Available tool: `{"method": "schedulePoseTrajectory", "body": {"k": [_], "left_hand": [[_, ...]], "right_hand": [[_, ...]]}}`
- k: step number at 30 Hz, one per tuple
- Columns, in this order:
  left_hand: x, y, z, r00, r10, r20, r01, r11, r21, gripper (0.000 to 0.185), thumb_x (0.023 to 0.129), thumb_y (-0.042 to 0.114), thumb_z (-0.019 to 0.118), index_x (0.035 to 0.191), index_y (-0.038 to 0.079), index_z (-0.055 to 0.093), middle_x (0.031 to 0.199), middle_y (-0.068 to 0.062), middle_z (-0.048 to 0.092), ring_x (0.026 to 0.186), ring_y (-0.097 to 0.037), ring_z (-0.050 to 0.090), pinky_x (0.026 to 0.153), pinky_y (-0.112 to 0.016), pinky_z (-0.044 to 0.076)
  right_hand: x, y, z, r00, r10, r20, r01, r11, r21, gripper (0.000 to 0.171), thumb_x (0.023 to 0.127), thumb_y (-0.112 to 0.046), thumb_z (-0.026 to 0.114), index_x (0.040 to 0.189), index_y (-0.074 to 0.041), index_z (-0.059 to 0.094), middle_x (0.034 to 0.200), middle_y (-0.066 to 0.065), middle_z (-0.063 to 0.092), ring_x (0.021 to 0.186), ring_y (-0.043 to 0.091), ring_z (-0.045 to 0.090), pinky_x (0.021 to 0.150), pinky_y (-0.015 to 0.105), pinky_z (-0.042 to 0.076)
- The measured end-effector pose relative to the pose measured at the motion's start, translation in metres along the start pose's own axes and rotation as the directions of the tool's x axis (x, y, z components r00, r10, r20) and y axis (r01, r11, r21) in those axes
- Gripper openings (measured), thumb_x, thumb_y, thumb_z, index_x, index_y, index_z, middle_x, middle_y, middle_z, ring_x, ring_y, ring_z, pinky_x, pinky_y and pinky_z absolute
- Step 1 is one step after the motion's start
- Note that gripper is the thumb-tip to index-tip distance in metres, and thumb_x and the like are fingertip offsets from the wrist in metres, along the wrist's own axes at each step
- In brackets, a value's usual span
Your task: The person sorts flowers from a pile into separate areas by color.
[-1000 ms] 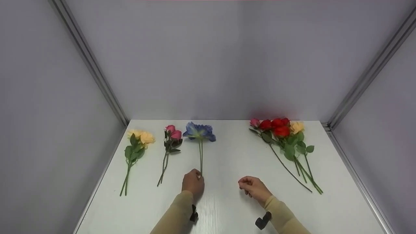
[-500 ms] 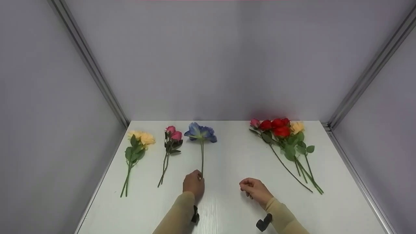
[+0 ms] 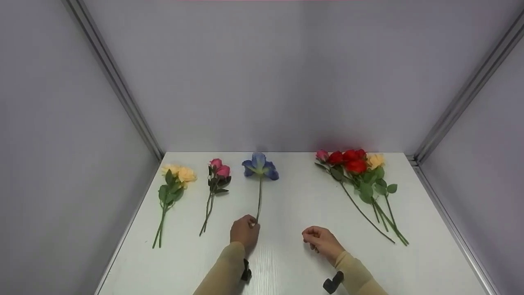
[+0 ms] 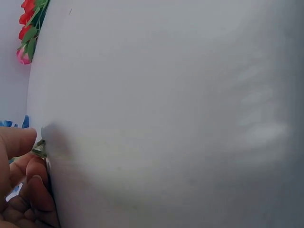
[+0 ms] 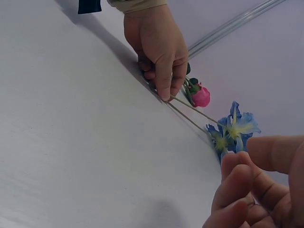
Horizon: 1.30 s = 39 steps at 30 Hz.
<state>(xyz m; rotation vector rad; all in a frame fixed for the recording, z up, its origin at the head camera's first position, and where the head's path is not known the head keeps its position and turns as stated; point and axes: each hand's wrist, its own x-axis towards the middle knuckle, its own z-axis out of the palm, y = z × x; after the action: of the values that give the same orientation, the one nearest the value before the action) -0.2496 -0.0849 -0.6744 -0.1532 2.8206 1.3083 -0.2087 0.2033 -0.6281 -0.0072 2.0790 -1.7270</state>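
My left hand (image 3: 245, 234) pinches the lower stems of two blue irises (image 3: 259, 166) between thumb and fingers, low over the white table. From the head, the blooms overlap and point to the back wall; the right wrist view shows the two blue irises (image 5: 232, 130) with yellow centres and separate stems. The stem ends (image 4: 40, 148) show at the left fingertips in the left wrist view. My right hand (image 3: 323, 241) hovers to the right of them with loosely curled fingers, thumb near the index finger, nothing between them.
Left of the irises lie pink roses (image 3: 220, 170) and, farther left, yellow flowers (image 3: 180, 173). A bunch of red roses (image 3: 355, 165), with a pink rose (image 3: 322, 155) and a yellow flower (image 3: 375, 160), lies at the back right. Grey walls (image 3: 262, 73) enclose the table (image 3: 286, 196).
The iris blooms have shifted right and turned, so the stems now lean right and overlap as one in the head view. The left hand stays nearly in place; the right hand has barely moved.
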Motion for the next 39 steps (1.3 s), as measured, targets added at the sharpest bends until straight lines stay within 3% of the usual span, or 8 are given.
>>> {"method": "schedulePoseTrajectory", "body": {"k": [9,15,17,20,25,28,33,39], "left_hand": [[-0.002,0.0,0.001,0.999,-0.046,0.003,0.046,0.998,-0.051,0.009,0.09,0.023,0.063,0.083,0.018,0.064,0.073,0.005,0.059,0.067,-0.014,0.055,0.062,-0.032,0.045],[-0.003,0.003,-0.001,0.998,-0.059,0.0,0.059,0.996,-0.061,0.011,0.09,0.022,0.063,0.081,0.017,0.063,0.073,0.004,0.059,0.067,-0.014,0.055,0.061,-0.032,0.045],[-0.003,0.003,-0.001,0.998,-0.064,-0.008,0.063,0.996,-0.06,0.012,0.09,0.022,0.063,0.08,0.017,0.062,0.073,0.003,0.058,0.067,-0.015,0.055,0.061,-0.031,0.044],[-0.002,0.001,-0.002,0.998,-0.062,-0.02,0.061,0.996,-0.061,0.013,0.09,0.023,0.064,0.079,0.016,0.062,0.072,0.003,0.058,0.066,-0.015,0.054,0.061,-0.032,0.044],[-0.001,0.001,-0.005,0.996,-0.09,-0.001,0.09,0.993,-0.081,0.014,0.09,0.026,0.065,0.08,0.016,0.063,0.073,0.003,0.059,0.067,-0.015,0.056,0.061,-0.032,0.045],[-0.001,0.001,-0.005,0.994,-0.105,0.005,0.105,0.99,-0.093,0.014,0.09,0.026,0.065,0.081,0.017,0.063,0.073,0.003,0.06,0.068,-0.015,0.056,0.061,-0.032,0.046],[-0.001,-0.001,-0.004,0.995,-0.098,0.017,0.099,0.99,-0.096,0.014,0.091,0.029,0.064,0.082,0.018,0.063,0.074,0.004,0.06,0.069,-0.014,0.057,0.062,-0.032,0.046],[-0.002,-0.002,-0.005,0.997,-0.077,0.019,0.079,0.992,-0.102,0.014,0.091,0.028,0.066,0.083,0.017,0.063,0.075,0.004,0.06,0.069,-0.014,0.057,0.062,-0.031,0.046]], "right_hand": [[-0.002,0.003,-0.01,1.0,0.003,-0.025,-0.003,1.0,-0.01,0.038,0.094,-0.026,0.063,0.112,0.007,0.057,0.089,0.005,0.062,0.071,0.014,0.051,0.06,0.027,0.043],[0.002,0.004,-0.056,0.976,0.0,-0.218,-0.035,0.987,-0.157,0.027,0.093,-0.021,0.064,0.109,0.001,0.062,0.089,0.007,0.061,0.077,0.022,0.055,0.063,0.03,0.045],[0.005,0.005,-0.081,0.952,-0.04,-0.304,-0.042,0.965,-0.259,0.023,0.093,-0.019,0.063,0.107,0.0,0.064,0.089,0.008,0.061,0.079,0.023,0.057,0.063,0.03,0.046],[0.006,0.006,-0.123,0.904,-0.099,-0.416,-0.093,0.904,-0.417,0.024,0.094,-0.019,0.06,0.108,0.0,0.064,0.096,0.013,0.063,0.087,0.027,0.059,0.071,0.036,0.047],[0.0,0.01,-0.179,0.845,-0.107,-0.525,-0.231,0.812,-0.537,0.035,0.097,-0.027,0.054,0.116,0.001,0.059,0.108,0.021,0.062,0.098,0.035,0.057,0.08,0.049,0.045],[0.001,0.015,-0.196,0.836,-0.108,-0.538,-0.274,0.767,-0.58,0.039,0.097,-0.028,0.054,0.12,0.004,0.057,0.108,0.024,0.06,0.097,0.039,0.058,0.078,0.051,0.045],[0.006,0.022,-0.207,0.848,-0.076,-0.525,-0.327,0.705,-0.63,0.046,0.097,-0.028,0.051,0.127,0.007,0.052,0.118,0.031,0.055,0.106,0.048,0.054,0.08,0.055,0.045],[0.009,0.031,-0.209,0.856,-0.027,-0.517,-0.36,0.687,-0.631,0.039,0.097,-0.022,0.047,0.122,0.006,0.054,0.117,0.032,0.056,0.105,0.05,0.054,0.077,0.055,0.046]]}}
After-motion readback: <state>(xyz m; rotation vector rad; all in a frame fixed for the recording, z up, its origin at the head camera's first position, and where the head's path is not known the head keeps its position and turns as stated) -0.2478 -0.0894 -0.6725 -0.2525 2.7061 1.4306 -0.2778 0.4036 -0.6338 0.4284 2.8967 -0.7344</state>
